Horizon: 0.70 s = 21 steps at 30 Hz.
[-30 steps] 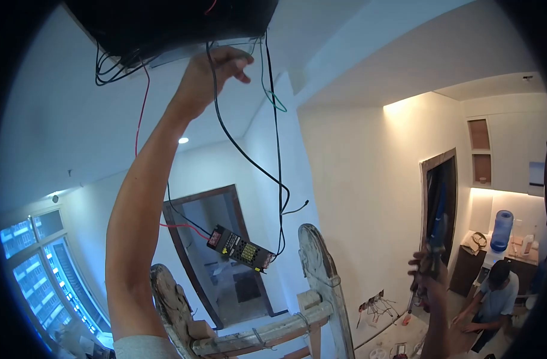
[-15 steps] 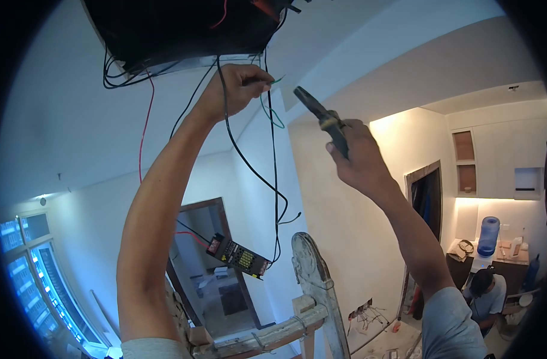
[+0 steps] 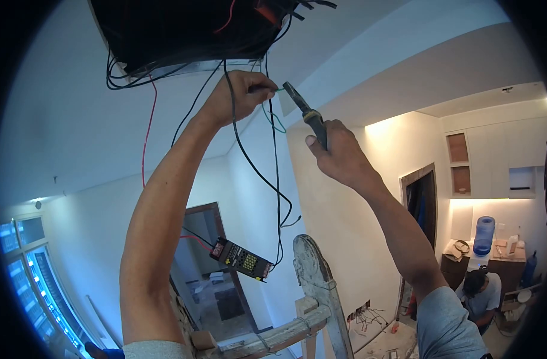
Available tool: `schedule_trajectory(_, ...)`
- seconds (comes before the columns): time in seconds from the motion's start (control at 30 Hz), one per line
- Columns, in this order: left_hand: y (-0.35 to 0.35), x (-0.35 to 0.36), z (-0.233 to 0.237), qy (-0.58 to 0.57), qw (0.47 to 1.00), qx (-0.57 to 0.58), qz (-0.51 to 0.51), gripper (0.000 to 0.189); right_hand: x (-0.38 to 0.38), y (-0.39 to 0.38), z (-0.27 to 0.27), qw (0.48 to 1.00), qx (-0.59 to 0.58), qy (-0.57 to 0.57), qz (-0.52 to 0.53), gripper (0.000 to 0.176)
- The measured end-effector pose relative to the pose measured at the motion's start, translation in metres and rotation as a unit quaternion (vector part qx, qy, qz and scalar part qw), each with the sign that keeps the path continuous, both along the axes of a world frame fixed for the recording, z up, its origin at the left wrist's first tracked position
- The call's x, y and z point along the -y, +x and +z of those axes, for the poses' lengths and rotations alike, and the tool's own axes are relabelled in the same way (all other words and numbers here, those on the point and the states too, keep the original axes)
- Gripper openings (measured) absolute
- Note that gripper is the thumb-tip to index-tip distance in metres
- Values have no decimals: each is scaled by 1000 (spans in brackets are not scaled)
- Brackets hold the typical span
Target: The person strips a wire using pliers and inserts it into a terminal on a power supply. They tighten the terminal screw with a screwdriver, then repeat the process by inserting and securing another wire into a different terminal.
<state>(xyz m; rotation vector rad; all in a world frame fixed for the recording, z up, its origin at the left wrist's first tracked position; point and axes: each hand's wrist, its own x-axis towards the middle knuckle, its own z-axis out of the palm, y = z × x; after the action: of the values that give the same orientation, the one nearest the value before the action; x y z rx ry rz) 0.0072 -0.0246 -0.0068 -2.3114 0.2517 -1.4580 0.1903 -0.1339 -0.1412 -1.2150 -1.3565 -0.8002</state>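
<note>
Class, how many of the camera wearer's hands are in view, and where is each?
2: the left hand is left of the picture's upper centre, pinching a green wire; the right hand is lower and further right, gripping pliers.

Left of the ladder (image 3: pixel 315 266), bluish light is admitted by the window (image 3: pixel 49 280); right, the wall (image 3: pixel 345 239) is warmly lit; corners are blackened.

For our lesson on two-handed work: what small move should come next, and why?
Probably close the pliers on the green wire: the left hand pinches it with a short end sticking out, and the right hand holds the tool's tip beside that end.
</note>
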Motion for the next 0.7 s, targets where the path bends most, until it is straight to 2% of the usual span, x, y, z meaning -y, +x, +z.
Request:
schedule_trajectory(0.2, -2, 2, -10, -50, 999, 2, -2, 15, -5, -9, -1, 998, -35, -6, 59, 35)
schedule_trajectory(0.3, 1, -1, -5, -12, 999, -1, -47, 14, -11, -6, -4, 993, -68, -3, 93, 35)
schedule_trajectory(0.4, -2, 1, -2, 13, 1000, -8, -25, 14, -21, 10, -1, 993, -35, 7, 110, 39)
schedule_trajectory(0.47, -4, 4, -1, 10, 1000, -7, -14, 14, -20, 16, 1, 954, -89, -78, 274, 41)
schedule_trajectory(0.7, -3, -1, -1, 0, 1000, 1, -22, 14, -25, 10, -2, 952, -87, -68, 287, 42)
